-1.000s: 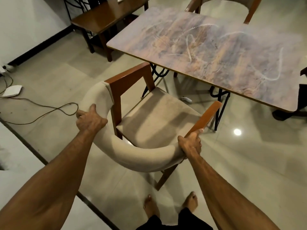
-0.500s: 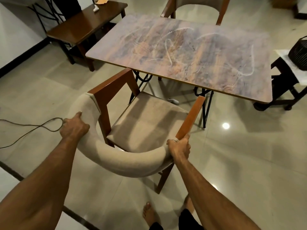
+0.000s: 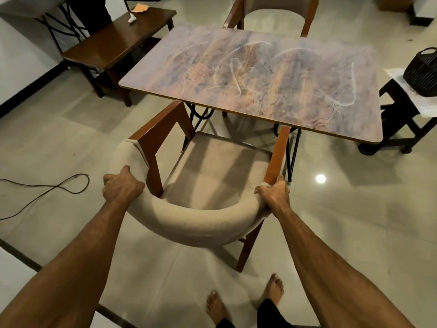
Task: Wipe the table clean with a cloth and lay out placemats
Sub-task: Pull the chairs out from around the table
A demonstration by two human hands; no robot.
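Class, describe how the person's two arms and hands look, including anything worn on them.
Both forearms are bare, with no sleeves, gloves or watch visible. The left hand carries nothing on its fingers; the right hand seems to have a pale band on one finger, too small to identify.

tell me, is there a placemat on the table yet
No, the table top shows only pale smear marks, and both the left hand and right hand grip the chair backrest.

The chair blocks the near edge of the bare table
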